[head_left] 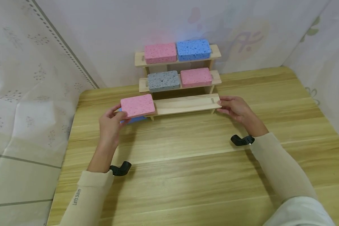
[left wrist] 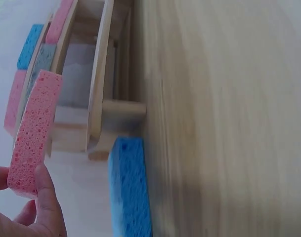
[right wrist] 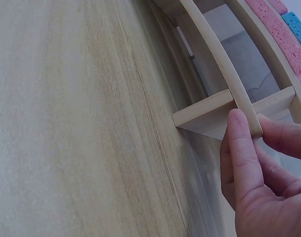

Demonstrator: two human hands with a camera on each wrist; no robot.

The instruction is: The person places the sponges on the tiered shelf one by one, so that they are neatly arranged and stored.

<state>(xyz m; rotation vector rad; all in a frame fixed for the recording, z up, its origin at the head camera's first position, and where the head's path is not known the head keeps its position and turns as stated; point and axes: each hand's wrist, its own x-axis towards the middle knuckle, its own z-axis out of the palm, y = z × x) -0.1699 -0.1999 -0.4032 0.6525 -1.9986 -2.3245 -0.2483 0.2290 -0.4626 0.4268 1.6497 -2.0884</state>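
A pink sponge (head_left: pixel 137 105) is pinched at its left end by my left hand (head_left: pixel 109 125), raised beside the left end of the lowest shelf. In the left wrist view, thumb and fingers grip the sponge (left wrist: pixel 34 133) well above the table. Below it a blue sponge (left wrist: pixel 130 187) lies on the table, mostly hidden in the head view. My right hand (head_left: pixel 234 108) pinches the right end of the lowest board (head_left: pixel 183 105) of a three-tier wooden rack. In the right wrist view, thumb and fingers hold that board's edge (right wrist: pixel 224 69).
On the middle tier sit a grey sponge (head_left: pixel 164 81) and a pink one. The top tier carries a pink sponge (head_left: pixel 160 52) and a blue sponge (head_left: pixel 194 49). Behind the rack rises a pale patterned wall covering (head_left: pixel 101 37). The wooden table (head_left: pixel 172 182) extends toward me.
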